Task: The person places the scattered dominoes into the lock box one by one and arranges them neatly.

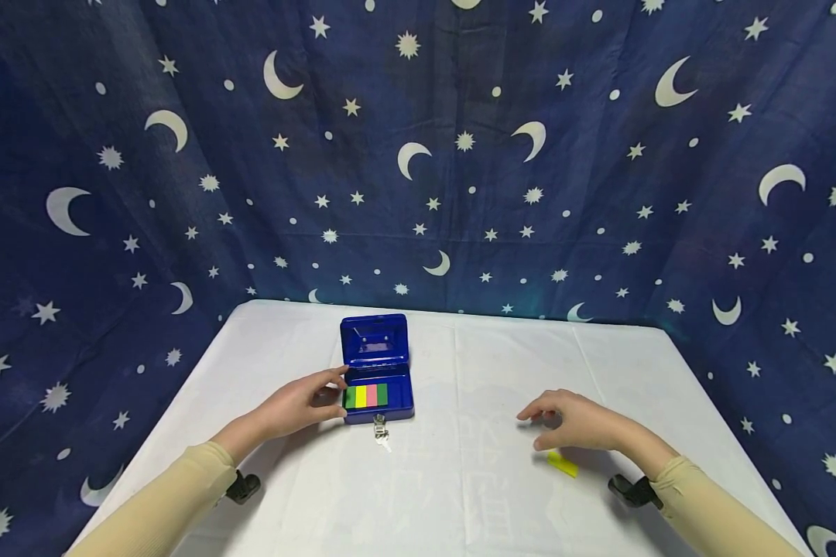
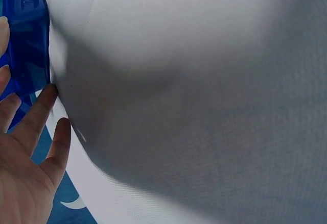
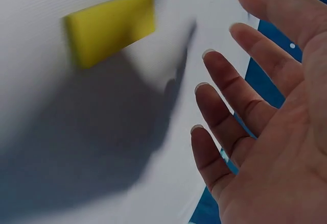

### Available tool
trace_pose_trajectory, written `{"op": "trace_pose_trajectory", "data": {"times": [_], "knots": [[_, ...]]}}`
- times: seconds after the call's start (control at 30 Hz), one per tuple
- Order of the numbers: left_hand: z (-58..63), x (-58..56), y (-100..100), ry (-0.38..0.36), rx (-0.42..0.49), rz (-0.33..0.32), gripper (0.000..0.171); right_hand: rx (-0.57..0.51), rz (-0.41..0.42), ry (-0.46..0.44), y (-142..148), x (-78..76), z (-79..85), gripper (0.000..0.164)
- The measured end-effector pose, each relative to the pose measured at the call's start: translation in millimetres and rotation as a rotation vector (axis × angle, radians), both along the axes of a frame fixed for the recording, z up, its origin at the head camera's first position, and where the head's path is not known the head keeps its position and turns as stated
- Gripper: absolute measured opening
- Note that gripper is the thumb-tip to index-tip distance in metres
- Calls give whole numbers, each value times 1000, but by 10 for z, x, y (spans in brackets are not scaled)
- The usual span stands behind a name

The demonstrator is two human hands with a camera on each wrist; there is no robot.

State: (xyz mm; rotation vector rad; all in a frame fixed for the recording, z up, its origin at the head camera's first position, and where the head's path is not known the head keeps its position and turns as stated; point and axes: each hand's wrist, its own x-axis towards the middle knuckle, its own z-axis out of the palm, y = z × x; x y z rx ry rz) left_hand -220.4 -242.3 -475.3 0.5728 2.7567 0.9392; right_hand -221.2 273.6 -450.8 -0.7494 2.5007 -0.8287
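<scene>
A blue metal cash box (image 1: 402, 398) stands with its lid (image 1: 374, 340) raised. Inside, at the left, lies a row of green, yellow, pink and dark green blocks (image 1: 366, 396). My left hand (image 1: 296, 406) is at the box's left side, thumb near the front corner and fingers farther back; the left wrist view shows a fingertip at the box's edge. A yellow block (image 1: 563, 464) rests on the cloth at the right. Above and just beyond it, my right hand (image 1: 578, 422) hovers with loosely bent, spread fingers (image 3: 219, 104), holding nothing.
Keys (image 1: 383, 441) hang at the lock on the box's front. White cloth (image 1: 460, 487) covers the table. A dark blue curtain (image 1: 460, 193) with moons and stars encloses the back and sides. Each wrist wears a black camera mount (image 1: 244, 487).
</scene>
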Motion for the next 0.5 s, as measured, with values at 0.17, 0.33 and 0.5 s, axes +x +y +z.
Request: {"op": "trace_pose_trajectory", "data": {"times": [0.17,0.33,0.5], "knots": [[2,2,4,1,-3,0,45,0,7,-39,171,104,-52,45],[4,2,10,3,-8,0,45,-48,15,-137,293,196,-88,54],[-11,-2,0,3,-5,2,46,-63,19,-154,344,250,-105,62]]}}
